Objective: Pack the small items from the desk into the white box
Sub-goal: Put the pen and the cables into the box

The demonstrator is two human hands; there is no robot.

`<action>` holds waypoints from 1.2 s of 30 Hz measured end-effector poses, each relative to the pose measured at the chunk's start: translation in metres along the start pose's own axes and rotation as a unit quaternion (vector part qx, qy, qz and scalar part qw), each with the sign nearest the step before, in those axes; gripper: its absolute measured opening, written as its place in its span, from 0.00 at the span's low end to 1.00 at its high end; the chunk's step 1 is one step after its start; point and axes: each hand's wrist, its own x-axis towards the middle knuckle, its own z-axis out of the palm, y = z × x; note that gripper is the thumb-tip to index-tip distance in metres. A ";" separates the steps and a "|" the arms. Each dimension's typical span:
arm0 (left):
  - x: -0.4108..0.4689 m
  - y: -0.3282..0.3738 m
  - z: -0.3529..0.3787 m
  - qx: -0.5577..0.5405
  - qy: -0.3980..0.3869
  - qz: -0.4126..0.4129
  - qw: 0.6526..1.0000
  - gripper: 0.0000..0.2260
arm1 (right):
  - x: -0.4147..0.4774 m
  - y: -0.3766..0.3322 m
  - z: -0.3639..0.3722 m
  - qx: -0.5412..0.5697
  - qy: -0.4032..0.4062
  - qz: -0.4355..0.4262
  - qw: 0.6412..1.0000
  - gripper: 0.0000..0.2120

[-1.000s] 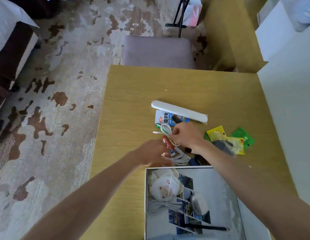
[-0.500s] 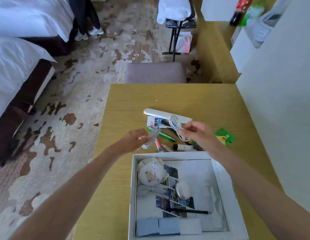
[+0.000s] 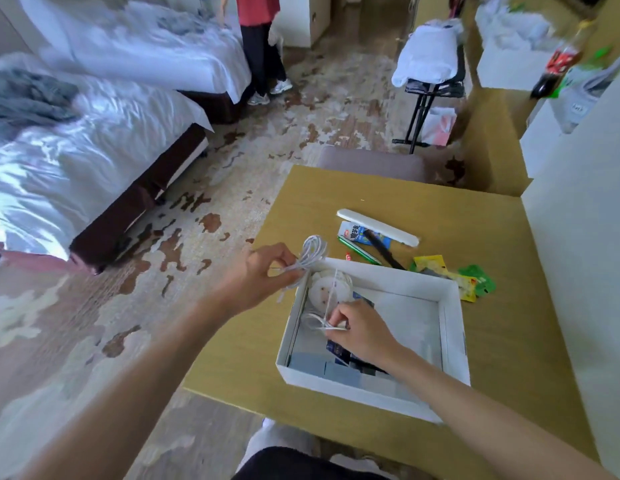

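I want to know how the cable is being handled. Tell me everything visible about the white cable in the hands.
The thin white cable is bundled in loose loops. The left hand pinches one bundle above the near-left corner of the white cardboard box. A strand runs down to a second small loop that the right hand pinches inside the box, in front of a round white plush toy.

Single view, head-worn, wide-angle; looks forward and steeply down from above the near edge of the yellow-brown wooden desk (image 3: pixel 457 216); both bare forearms enter from the bottom corners and reach away from the lens; the open white cardboard box (image 3: pixel 455 327) sits close, right of centre; the desk's far edge points toward a grey upholstered stool (image 3: pixel 371 164); the upper left takes in patterned beige-brown carpet (image 3: pixel 232 209) and white-sheeted beds (image 3: pixel 94 133); straight edges bow near the borders; no second view to compare.
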 end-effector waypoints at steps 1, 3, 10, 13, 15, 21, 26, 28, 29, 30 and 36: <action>-0.007 -0.001 0.001 0.009 -0.010 -0.007 1.000 0.07 | 0.001 0.000 0.007 -0.048 0.006 -0.014 0.999 0.08; -0.019 -0.005 0.005 0.024 -0.024 -0.013 0.999 0.09 | 0.003 0.002 0.017 -0.122 0.013 -0.034 0.992 0.07; -0.044 -0.004 0.017 0.112 -0.084 0.072 0.988 0.13 | 0.003 0.009 0.026 -0.180 0.073 -0.046 0.980 0.07; -0.046 -0.002 0.028 0.141 -0.103 0.111 0.978 0.12 | -0.001 0.007 0.023 -0.098 0.043 -0.037 0.994 0.07; -0.043 0.001 0.037 0.161 -0.112 0.137 0.971 0.11 | -0.006 0.010 0.011 -0.025 0.025 0.003 0.999 0.06; -0.023 0.009 0.074 0.240 -0.195 0.169 0.936 0.10 | -0.020 0.019 -0.029 0.108 0.002 0.095 0.990 0.08; -0.012 0.013 0.090 0.315 -0.318 0.146 0.882 0.09 | -0.030 0.018 -0.011 -0.071 -0.097 0.034 0.992 0.17; -0.008 0.012 0.091 0.353 -0.332 0.163 0.859 0.10 | -0.026 0.019 -0.003 -0.097 -0.085 0.002 0.992 0.15; -0.007 0.010 0.092 0.386 -0.336 0.175 0.841 0.10 | -0.025 0.019 0.001 -0.091 -0.077 -0.010 0.993 0.14; -0.007 0.009 0.093 0.412 -0.334 0.186 0.827 0.10 | -0.023 0.019 0.005 -0.089 -0.072 -0.022 0.993 0.13; -0.008 0.011 0.090 0.452 -0.321 0.226 0.801 0.04 | -0.015 0.012 0.010 -0.185 -0.092 -0.082 0.975 0.11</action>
